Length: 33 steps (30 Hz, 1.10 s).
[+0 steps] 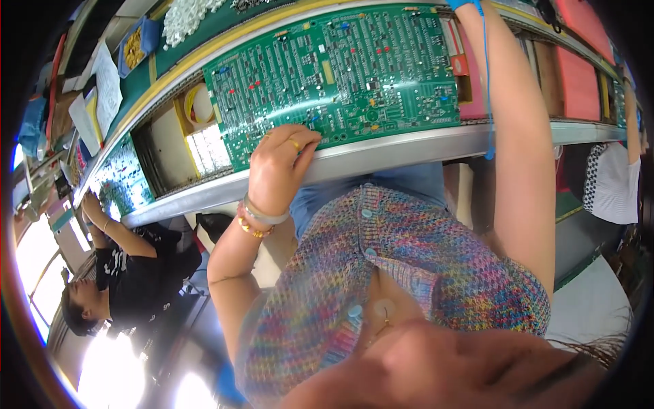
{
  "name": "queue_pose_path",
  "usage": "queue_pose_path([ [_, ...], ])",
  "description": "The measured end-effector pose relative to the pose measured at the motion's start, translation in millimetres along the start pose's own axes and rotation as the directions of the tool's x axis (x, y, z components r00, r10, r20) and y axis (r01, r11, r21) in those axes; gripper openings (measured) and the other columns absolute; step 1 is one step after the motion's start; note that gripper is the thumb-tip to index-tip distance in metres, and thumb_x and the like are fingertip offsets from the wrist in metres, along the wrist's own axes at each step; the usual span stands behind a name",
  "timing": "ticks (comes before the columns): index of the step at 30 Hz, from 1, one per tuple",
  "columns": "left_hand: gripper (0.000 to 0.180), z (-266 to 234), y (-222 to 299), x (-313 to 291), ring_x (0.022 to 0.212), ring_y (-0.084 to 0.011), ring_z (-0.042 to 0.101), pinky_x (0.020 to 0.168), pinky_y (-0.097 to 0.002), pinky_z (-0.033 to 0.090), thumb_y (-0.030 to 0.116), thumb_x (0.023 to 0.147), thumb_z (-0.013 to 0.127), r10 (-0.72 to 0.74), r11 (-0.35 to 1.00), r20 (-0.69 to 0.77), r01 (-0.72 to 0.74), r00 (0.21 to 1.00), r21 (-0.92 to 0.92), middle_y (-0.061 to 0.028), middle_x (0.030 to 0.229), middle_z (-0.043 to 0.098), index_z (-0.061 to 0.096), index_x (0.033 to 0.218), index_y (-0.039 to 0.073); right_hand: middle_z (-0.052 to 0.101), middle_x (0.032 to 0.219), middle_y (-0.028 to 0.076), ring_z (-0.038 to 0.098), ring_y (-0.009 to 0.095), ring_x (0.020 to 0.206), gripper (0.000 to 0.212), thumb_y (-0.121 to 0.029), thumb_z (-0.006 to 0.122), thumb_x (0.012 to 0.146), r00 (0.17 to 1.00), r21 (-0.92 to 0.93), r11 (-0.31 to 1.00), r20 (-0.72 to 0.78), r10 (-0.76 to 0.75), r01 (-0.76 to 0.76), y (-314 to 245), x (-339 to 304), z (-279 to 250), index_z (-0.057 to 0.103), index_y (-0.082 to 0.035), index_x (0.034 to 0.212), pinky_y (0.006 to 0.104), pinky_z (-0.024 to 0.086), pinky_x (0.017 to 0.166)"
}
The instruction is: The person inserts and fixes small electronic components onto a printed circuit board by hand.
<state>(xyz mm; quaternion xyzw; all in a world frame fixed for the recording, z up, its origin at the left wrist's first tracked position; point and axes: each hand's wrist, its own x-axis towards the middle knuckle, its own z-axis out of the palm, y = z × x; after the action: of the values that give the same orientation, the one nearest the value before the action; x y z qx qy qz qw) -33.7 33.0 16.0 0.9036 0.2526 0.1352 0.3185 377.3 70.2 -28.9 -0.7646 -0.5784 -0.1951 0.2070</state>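
Presently, the long silver metal rail [395, 153] borders the rectangular green circuit board [332, 85], long axis nearly nine-to-three o'clock. The board spreads toward one o'clock from the ringed left hand [281, 162], fingers curled at the near edge, hold undeterminable; right hand out of view.

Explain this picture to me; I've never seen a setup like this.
No robot here: a person works by hand. The single picture comes from a wide fisheye camera on their head, looking down, so straight edges bend. The left hand touches the near edge of a large green circuit board lying along a metal rail; whether it grips is unclear. The right forearm, with a blue wrist band, reaches up, its hand out of frame. At upper left are white parts and a blue bin of yellow pieces.
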Motion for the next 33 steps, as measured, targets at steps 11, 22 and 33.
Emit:
queue_pose_path([
  [11,0.01,11,2,11,0.082,-0.028,0.062,0.073,-0.0369,0.05,0.003,0.077,0.068,-0.001,1.0,0.076,-0.002,0.997,0.029,-0.0083,0.088,0.066,0.068,0.087,0.006,0.063,0.078,0.017,0.062,0.035,0.076,0.013,-0.013,0.064,0.082,0.992,0.431,0.893,0.052,0.117,-0.128,-49,-22,-64,0.059,-0.002,0.088,0.041,0.048,0.066],
  [22,0.018,17,4,11,0.081,-0.0258,0.06,0.072,-0.0362,0.051,0.0,0.074,0.067,0.174,0.952,0.06,-0.184,0.983,0.244,-0.0066,0.086,0.061,0.066,0.091,0.005,0.063,0.09,0.017,0.062,0.032,0.079,0.012,-0.01,0.063,0.084,0.986,0.513,0.842,0.108,0.131,-0.168,-70,-63,-105,0.059,-0.003,0.094,0.0387,0.048,0.069],
  [33,0.013,-2,-5,179,0.076,-0.0266,0.064,0.07,-0.0337,0.051,0.008,0.08,0.068,0.406,0.865,-0.013,-0.38,0.914,0.327,-0.0105,0.082,0.065,0.069,0.092,0.006,0.066,0.088,0.009,0.063,0.021,0.078,0.017,-0.008,0.064,0.087,0.982,0.619,0.768,0.175,0.067,-0.163,-84,-140,-147,0.066,-0.006,0.103,0.0296,0.049,0.069],
])
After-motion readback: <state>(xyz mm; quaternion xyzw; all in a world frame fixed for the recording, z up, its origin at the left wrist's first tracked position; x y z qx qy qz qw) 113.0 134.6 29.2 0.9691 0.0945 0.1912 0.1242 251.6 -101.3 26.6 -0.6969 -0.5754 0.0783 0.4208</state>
